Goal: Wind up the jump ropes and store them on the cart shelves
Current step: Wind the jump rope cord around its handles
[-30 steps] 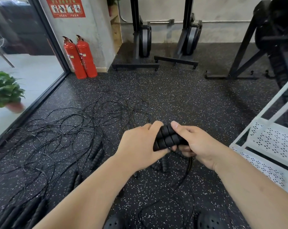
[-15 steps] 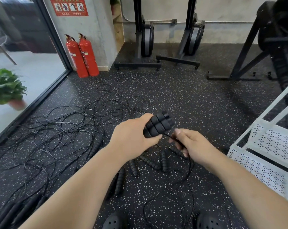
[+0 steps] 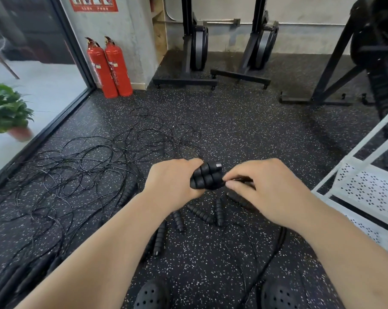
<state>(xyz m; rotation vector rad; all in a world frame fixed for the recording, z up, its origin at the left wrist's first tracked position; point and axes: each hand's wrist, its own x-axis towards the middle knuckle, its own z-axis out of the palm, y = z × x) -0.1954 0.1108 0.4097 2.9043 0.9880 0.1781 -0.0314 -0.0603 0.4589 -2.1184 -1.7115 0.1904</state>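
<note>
My left hand (image 3: 174, 184) grips two black ribbed jump rope handles (image 3: 207, 178) side by side at waist height. Just right of the handles, my right hand (image 3: 268, 188) pinches that rope's thin black cord (image 3: 244, 180). The cord drops down to the floor in a loop (image 3: 275, 248) near my feet. Several more black handles (image 3: 199, 212) lie on the speckled floor below my hands. A big tangle of thin black ropes (image 3: 81, 166) spreads over the floor to the left. The white perforated cart shelves (image 3: 371, 188) stand at the right.
Two red fire extinguishers (image 3: 109, 68) stand by the concrete pillar at the back left. Black gym machine stands (image 3: 195, 59) line the far wall, with a black frame (image 3: 335, 63) at the back right. A potted plant (image 3: 6, 110) sits behind the glass wall on the left. My black shoes (image 3: 152, 295) show at the bottom.
My right hand let go of the handles, dropped to the cord, and has now come back up beside the handles pinching the cord. My left hand kept its grip on the handles.
</note>
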